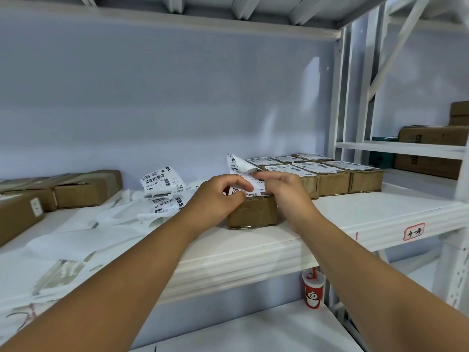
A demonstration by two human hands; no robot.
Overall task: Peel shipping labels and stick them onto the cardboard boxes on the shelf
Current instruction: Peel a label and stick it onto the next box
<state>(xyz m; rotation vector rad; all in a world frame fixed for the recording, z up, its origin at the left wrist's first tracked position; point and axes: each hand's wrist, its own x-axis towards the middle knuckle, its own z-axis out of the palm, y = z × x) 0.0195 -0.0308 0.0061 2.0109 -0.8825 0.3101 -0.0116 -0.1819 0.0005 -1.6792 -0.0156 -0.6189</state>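
A small cardboard box [252, 214] stands on the white shelf [368, 212] in front of me. Over its top, my left hand [215, 196] and my right hand [286, 190] both pinch a printed shipping label [239, 166], whose far end curls upward. The label's near edge lies on the box top between my fingers. Behind and to the right stand several boxes [335, 180] with labels stuck on top. Loose printed labels [162, 184] lie in a pile to the left.
Crumpled white backing paper [83, 229] is strewn over the left of the shelf. Plain cardboard boxes [81, 190] sit at the far left. More boxes [431, 148] fill the neighbouring rack at right. A red cup with a straw [313, 290] stands on the shelf below.
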